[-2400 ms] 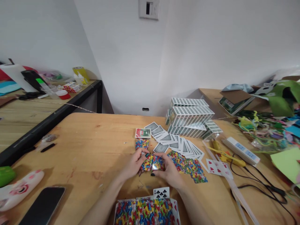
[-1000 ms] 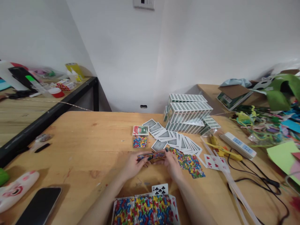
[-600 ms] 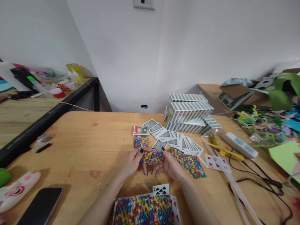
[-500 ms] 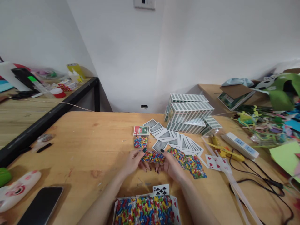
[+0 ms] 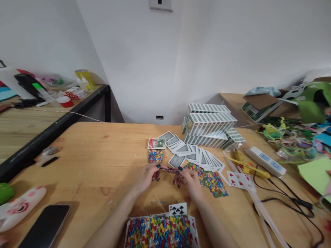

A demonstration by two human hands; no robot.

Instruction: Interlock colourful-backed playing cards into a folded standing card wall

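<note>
My left hand [image 5: 148, 176] and my right hand [image 5: 189, 179] pinch the two ends of a short strip of folded playing cards [image 5: 169, 169] with a multicoloured pattern. The strip is now almost edge-on, a thin line between my thumbs. Closer to me lies a panel of several joined multicoloured cards [image 5: 159, 230]; a ten of clubs [image 5: 178, 209] sticks out at its far edge. Beyond my left hand is a small multicoloured card piece [image 5: 155, 156] touching a red and green card box [image 5: 156, 143]. Loose multicoloured cards [image 5: 215, 182] lie right of my right hand.
Grey-backed cards [image 5: 183, 150] fan out before stacked striped card boxes [image 5: 210, 123]. On the right are heart cards [image 5: 240, 179], a yellow glue gun [image 5: 249, 167], clear glue sticks [image 5: 254, 203], cables and a power strip [image 5: 266, 160]. A phone [image 5: 45, 225] lies at front left.
Both hands have tilted the card strip, so its patterned face, visible before, has turned to edge-on. My fingers below it have shifted slightly upward and apart. The other cards stay put.
</note>
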